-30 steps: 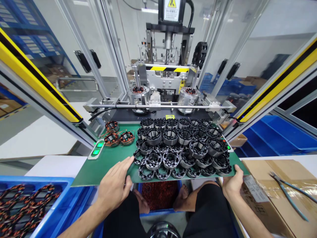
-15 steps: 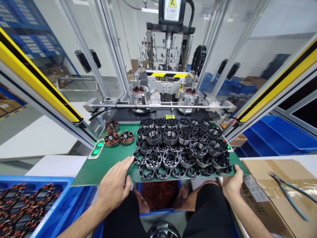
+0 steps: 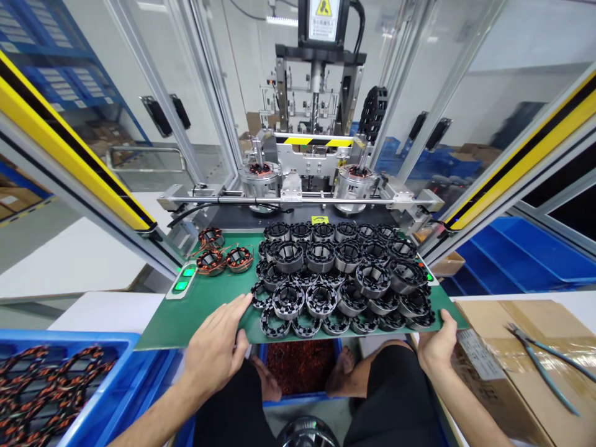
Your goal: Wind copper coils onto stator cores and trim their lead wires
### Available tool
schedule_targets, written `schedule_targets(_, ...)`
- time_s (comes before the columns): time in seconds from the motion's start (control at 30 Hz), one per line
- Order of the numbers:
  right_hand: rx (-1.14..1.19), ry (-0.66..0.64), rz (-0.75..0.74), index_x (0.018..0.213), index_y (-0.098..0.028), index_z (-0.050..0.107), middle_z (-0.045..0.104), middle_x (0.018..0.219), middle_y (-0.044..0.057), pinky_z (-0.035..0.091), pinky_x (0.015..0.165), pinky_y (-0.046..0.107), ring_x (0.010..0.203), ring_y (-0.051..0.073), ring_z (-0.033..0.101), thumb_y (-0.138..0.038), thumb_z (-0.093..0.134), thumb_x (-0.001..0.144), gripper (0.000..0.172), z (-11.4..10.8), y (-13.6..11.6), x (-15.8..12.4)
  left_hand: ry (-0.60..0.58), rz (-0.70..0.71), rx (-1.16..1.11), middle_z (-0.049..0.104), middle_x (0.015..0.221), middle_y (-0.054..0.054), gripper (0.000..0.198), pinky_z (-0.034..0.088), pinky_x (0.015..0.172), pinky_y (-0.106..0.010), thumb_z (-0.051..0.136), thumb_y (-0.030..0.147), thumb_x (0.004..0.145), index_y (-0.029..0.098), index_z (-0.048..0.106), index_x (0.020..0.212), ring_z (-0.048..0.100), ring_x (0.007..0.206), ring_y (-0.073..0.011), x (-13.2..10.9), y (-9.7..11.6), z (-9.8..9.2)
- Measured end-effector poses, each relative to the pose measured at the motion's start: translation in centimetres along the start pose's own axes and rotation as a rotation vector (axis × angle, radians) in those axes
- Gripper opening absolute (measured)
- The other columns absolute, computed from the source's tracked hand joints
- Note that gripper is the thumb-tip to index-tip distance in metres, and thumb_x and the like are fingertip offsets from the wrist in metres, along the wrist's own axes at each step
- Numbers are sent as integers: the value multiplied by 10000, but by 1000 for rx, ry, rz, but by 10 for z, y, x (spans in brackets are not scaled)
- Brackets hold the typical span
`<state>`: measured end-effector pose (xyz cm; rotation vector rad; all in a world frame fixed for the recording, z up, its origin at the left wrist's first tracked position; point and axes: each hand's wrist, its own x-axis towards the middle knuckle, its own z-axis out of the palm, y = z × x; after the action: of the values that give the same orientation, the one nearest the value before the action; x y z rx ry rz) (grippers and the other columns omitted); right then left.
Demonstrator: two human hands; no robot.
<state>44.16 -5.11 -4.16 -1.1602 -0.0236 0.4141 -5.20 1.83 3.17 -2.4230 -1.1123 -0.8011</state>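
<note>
My left hand (image 3: 216,344) lies with fingers stretched out on the front left of the green work table (image 3: 209,307). Its fingertips touch or nearly touch the leftmost of the bare stator cores (image 3: 321,299), grey rings with black insulation, stacked in rows and layers. At the table's front right corner, my right hand (image 3: 437,344) grips the edge, thumb on top and the other fingers mostly hidden below. Three copper-wound stators (image 3: 239,259) sit at the back left of the table. Two more wound parts are held in the machine's left fixture (image 3: 261,180) and right fixture (image 3: 356,180).
Green-lit buttons (image 3: 181,285) flank the table. A blue bin (image 3: 125,344) of wound stators stands at left. Pliers (image 3: 542,366) lie on a cardboard box (image 3: 507,323) at right. Yellow-and-black posts (image 3: 84,149) frame the machine. Below is a bin of copper scraps (image 3: 302,366).
</note>
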Motion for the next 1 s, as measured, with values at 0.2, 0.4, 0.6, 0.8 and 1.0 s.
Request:
schedule_targets(0.2,29,19,10,1114,-237,776,848,1270,8,445,1429,469,1474,250,708,-418,710,844,331,5,-5,-6,-1,0,-1,838,1502,-111,822,610,1174,-421,477,135,1075,186,315,1879,845,1298,-276,0,-1,0)
schedule_targets(0.4,28,14,21,1077,-236,767,848,1269,13,459,1417,449,1461,243,711,-416,702,852,295,8,-7,-8,-9,-4,-1,840,1503,-106,864,620,1167,-422,482,136,1073,207,261,1906,847,1298,-277,0,0,0)
schedule_targets(0.6,27,22,11,1071,-242,767,847,1263,6,453,1418,438,1457,243,716,-428,716,832,307,6,-7,-8,-4,-4,-12,841,1506,-100,890,621,1165,-428,485,134,1076,217,224,1923,844,1308,-280,1,1,-2)
schedule_targets(0.8,10,19,6,1061,-258,756,845,1305,-1,459,1412,427,1482,233,703,-444,704,841,292,8,-9,-10,2,4,1,847,1484,-113,846,616,1165,-419,472,144,1081,193,269,1901,848,1295,-275,1,1,0)
schedule_targets(1.0,-5,17,-4,1081,-267,754,845,1306,-5,490,1396,461,1487,243,698,-459,704,850,305,5,-4,-6,-3,2,5,845,1490,-117,829,606,1181,-414,473,147,1079,188,294,1887,850,1295,-276,0,-1,0)
